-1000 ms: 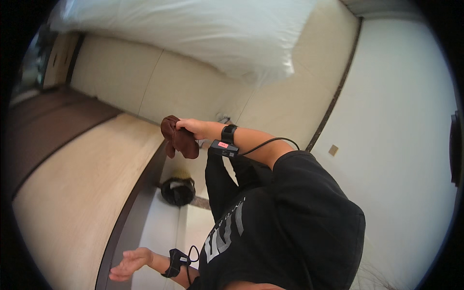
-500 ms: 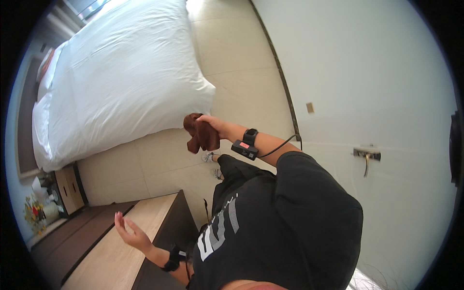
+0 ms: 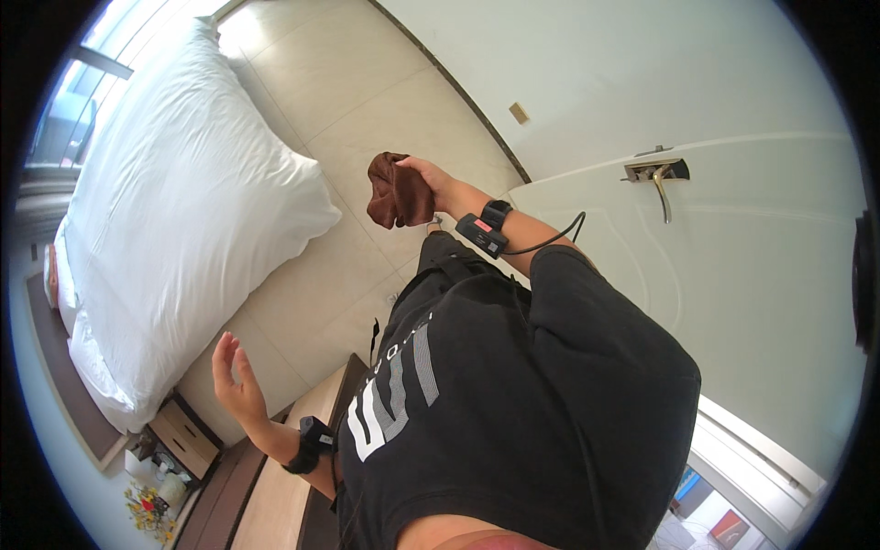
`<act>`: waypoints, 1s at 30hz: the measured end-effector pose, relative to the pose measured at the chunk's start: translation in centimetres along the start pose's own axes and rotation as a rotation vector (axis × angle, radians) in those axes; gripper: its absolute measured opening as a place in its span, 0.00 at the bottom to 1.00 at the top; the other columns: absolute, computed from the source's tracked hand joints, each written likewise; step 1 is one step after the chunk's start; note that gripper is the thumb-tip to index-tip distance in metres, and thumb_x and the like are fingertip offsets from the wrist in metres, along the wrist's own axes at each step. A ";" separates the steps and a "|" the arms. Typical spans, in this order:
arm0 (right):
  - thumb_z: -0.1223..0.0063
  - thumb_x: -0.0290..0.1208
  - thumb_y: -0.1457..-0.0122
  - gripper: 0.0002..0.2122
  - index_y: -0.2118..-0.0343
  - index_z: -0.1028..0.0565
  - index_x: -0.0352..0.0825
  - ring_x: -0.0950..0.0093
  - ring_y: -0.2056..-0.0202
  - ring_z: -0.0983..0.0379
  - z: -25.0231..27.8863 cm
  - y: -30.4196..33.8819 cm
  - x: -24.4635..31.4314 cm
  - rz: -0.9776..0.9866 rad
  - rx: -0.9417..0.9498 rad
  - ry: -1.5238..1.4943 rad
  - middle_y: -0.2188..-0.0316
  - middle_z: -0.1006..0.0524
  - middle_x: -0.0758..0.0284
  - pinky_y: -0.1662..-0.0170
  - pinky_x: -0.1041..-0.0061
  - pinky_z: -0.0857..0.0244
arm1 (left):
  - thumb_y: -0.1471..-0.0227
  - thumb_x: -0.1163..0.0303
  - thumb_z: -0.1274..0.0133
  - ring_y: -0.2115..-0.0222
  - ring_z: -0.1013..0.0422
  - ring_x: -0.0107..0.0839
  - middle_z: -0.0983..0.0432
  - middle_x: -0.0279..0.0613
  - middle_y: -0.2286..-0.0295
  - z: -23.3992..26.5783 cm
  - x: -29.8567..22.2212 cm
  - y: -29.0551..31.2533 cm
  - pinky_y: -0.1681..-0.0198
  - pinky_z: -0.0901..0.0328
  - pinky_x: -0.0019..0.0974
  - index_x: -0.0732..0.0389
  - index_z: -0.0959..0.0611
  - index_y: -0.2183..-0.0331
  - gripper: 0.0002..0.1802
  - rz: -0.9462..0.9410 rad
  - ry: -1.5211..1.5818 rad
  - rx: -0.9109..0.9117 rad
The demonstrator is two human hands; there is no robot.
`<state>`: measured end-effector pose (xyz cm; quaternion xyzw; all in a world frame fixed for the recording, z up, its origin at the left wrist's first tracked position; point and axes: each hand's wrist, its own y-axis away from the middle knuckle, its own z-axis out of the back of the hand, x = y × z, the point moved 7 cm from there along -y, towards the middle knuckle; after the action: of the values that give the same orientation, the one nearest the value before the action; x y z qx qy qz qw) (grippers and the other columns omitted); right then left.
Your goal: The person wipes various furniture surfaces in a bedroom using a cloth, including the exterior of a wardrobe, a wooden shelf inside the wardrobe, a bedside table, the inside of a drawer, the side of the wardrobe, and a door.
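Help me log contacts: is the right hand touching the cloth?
Touching. The head view shows the right hand gripping the cloth, its thumb lying on the fabric near the top, with no gap between.

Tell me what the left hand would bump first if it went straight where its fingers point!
Probably the white bed cover: in the picture, the open left hand points toward its near edge. The hand may be higher up, though, so it might pass over.
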<state>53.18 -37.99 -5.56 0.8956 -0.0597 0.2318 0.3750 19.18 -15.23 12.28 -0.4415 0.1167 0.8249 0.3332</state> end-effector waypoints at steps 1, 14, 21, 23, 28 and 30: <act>0.53 0.43 0.49 0.19 0.59 0.32 0.35 0.65 0.62 0.30 0.1 -0.3 0.7 0.017 -0.006 -0.030 0.63 0.27 0.58 0.58 0.66 0.35 | 0.47 0.72 0.53 0.60 0.30 0.32 0.27 0.44 0.60 -0.3 0.0 -1.6 0.55 0.38 0.33 0.66 0.26 0.56 0.15 -0.001 -0.001 0.029; 0.48 0.35 0.51 0.14 0.63 0.30 0.31 0.70 0.70 0.29 11.4 0.0 12.9 0.331 -0.551 0.076 0.70 0.26 0.61 0.67 0.70 0.32 | 0.46 0.74 0.54 0.60 0.30 0.34 0.28 0.48 0.59 -10.9 -6.7 -24.1 0.56 0.37 0.34 0.68 0.27 0.55 0.16 -0.137 0.000 0.423; 0.48 0.33 0.52 0.17 0.60 0.30 0.30 0.70 0.67 0.28 17.4 16.6 16.7 0.771 -1.110 0.362 0.69 0.26 0.62 0.63 0.72 0.33 | 0.47 0.74 0.54 0.61 0.29 0.34 0.27 0.46 0.60 -20.8 -9.7 -27.6 0.57 0.36 0.33 0.67 0.26 0.56 0.15 -0.245 0.013 0.594; 0.46 0.33 0.55 0.20 0.59 0.31 0.29 0.65 0.66 0.28 13.2 22.3 17.8 0.986 -1.389 0.740 0.68 0.26 0.58 0.61 0.70 0.35 | 0.47 0.74 0.53 0.61 0.29 0.33 0.27 0.45 0.61 -22.4 -11.4 -29.4 0.57 0.36 0.33 0.67 0.26 0.57 0.15 -0.321 0.013 0.640; 0.44 0.26 0.57 0.21 0.58 0.34 0.28 0.55 0.61 0.33 6.4 35.5 16.9 1.161 -2.083 1.396 0.61 0.32 0.54 0.57 0.64 0.37 | 0.48 0.74 0.52 0.62 0.29 0.33 0.26 0.45 0.62 -28.0 -15.7 -32.2 0.58 0.36 0.33 0.64 0.25 0.58 0.14 -0.542 -0.003 0.737; 0.45 0.27 0.55 0.21 0.57 0.34 0.27 0.52 0.57 0.36 7.6 38.8 14.5 1.017 -2.312 1.391 0.58 0.34 0.50 0.55 0.61 0.38 | 0.48 0.73 0.52 0.62 0.29 0.34 0.26 0.45 0.63 -29.3 -18.2 -32.3 0.58 0.36 0.33 0.64 0.25 0.58 0.14 -0.591 0.014 0.755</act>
<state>57.97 -70.00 21.47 -0.3149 -0.3259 0.5420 0.7077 66.37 -13.40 13.17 -0.3095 0.2799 0.5916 0.6898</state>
